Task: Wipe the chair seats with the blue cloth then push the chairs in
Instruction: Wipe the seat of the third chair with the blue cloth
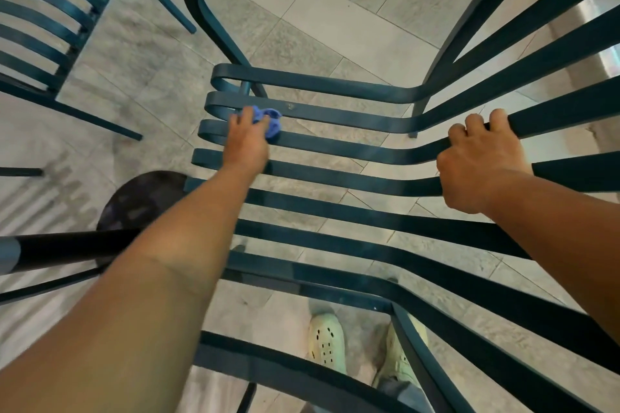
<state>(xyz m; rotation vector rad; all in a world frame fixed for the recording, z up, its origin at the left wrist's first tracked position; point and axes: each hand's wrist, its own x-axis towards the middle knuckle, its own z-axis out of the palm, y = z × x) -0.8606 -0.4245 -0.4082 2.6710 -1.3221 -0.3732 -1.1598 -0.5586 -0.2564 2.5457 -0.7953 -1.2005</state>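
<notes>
A dark teal slatted metal chair [335, 144] fills the middle of the view, its seat slats running left to right and curving up into the backrest at right. My left hand [246, 141] grips a crumpled blue cloth [272, 122] and presses it on the seat slats near their rolled front ends. My right hand [483, 161] is curled round a backrest slat where seat and back meet.
A second slatted teal chair [43, 30] stands at the upper left. A round dark table base [144, 198] and its black pole [67, 250] lie at the left, under my forearm. Grey floor tiles [318, 20] show through the slats. My pale shoes [327, 340] stand below the chair arm.
</notes>
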